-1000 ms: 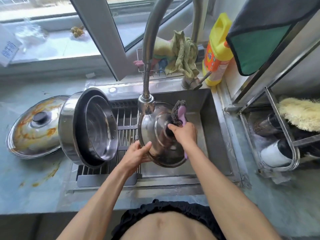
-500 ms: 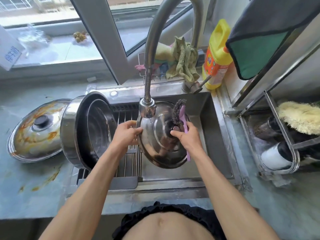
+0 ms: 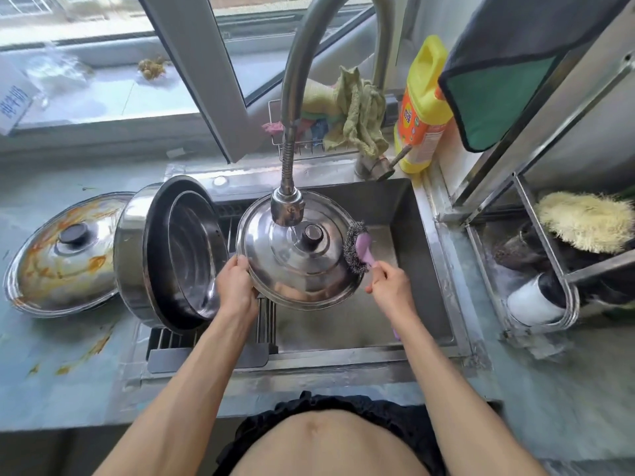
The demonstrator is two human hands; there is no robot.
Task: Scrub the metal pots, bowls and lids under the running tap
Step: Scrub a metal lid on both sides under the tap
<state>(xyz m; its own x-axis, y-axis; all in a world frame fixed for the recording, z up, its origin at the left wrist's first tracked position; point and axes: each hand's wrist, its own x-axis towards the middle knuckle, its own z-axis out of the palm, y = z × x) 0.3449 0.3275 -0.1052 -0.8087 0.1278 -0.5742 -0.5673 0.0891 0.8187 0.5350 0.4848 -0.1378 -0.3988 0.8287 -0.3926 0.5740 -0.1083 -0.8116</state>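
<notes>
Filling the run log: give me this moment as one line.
left hand: holds lid rim | right hand: grips scrubber | lid: under tap | dirty lid: waiting

Polished, wet stainless lid (image 3: 302,269) in my left hand (image 3: 237,286), coarse steel-wool scrubber (image 3: 354,249) on smooth lilac plastic handle in my right hand (image 3: 391,286), brushed matt steel sink (image 3: 422,269), glossy nested pots (image 3: 171,252), grease-smeared second lid (image 3: 65,252), glossy yellow plastic bottle (image 3: 422,108), nubby green cloth (image 3: 357,111).
</notes>
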